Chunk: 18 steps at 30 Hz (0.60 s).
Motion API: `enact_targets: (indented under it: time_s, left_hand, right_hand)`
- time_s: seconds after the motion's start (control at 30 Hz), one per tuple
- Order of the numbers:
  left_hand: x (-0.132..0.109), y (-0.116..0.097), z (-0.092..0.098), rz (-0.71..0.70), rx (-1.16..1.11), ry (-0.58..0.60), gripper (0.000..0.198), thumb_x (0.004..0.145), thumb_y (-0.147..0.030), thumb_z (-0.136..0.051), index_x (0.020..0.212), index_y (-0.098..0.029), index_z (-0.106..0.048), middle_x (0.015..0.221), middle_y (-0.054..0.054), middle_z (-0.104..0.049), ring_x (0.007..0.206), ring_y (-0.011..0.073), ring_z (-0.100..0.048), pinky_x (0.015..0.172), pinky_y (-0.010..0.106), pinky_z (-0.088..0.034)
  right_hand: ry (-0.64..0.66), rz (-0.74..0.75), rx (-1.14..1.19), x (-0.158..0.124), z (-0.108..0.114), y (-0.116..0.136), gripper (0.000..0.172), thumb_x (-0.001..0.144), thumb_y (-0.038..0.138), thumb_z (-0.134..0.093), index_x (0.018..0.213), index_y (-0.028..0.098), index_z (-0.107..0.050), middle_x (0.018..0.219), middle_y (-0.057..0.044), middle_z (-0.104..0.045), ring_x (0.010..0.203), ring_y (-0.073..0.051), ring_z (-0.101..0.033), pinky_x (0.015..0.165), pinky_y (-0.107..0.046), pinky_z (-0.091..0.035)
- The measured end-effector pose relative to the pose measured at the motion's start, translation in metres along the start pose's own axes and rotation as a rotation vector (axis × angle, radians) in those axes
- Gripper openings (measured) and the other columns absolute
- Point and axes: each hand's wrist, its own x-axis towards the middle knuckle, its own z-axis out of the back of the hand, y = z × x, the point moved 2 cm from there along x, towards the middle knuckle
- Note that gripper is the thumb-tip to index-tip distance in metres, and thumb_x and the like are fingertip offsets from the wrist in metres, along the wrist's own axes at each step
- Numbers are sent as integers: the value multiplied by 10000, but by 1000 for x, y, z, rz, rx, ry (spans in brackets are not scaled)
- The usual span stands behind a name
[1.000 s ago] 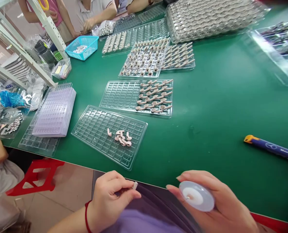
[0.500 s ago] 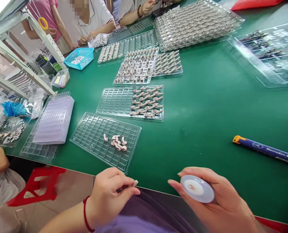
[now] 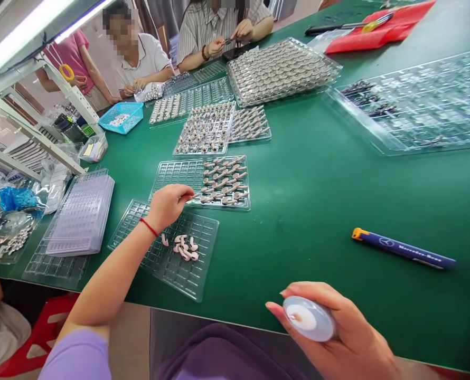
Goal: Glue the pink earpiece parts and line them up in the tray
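Note:
My left hand reaches over the front half of a clear tray, fingers pinched on a small pale earbud piece. Rows of similar earbud pieces fill that tray's right part. Below my left forearm lies another clear tray, with several loose pinkish earbud shells on it. Near the table's front edge, my right hand is wrapped round a translucent squeeze bottle, whose white end and small tip face up toward me.
A blue box cutter lies at right. Behind are filled trays, a blue basket and a large tray stack. A stack of lilac trays stands left by the shelf frame. Co-workers sit across the table.
My left hand has moved from the table's front edge forward to the partly filled tray, carrying the earbud piece. My right hand keeps hold of the bottle. The view has shifted slightly.

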Motion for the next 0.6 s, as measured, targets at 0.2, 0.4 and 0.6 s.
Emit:
enact_targets:
  time_s: [0.2, 0.4, 0.6]
  left_hand:
    - [21, 6, -13, -11, 67, 147, 126, 884, -108, -623, 900, -193, -715, 890, 26, -751, 872, 198, -663, 737, 270, -462]
    - [21, 6, -8, 24, 46, 213, 154, 856, -89, -632, 925, -215, -689, 936, 6, -738, 888, 180, -649, 762, 263, -455]
    - [-17, 0, 26, 219, 32, 193, 70, 871, -235, -650, 831, -182, -673, 854, 20, -709, 777, 166, -632, 700, 264, -447]
  right_hand:
    - [-1, -8, 10, 0, 2, 0, 165, 887, 296, -665, 1001, 238, -562, 832, -30, -653, 687, -172, -649, 578, -272, -539]
    - [12, -70, 15, -1, 2, 2, 193, 884, 325, -671, 1009, 239, -551, 856, -30, -644, 710, -166, -642, 606, -265, -544]
    - [30, -102, 21, -5, 3, -1, 215, 869, 297, -682, 1027, 238, -549, 875, -39, -633, 733, -174, -641, 623, -272, -555]
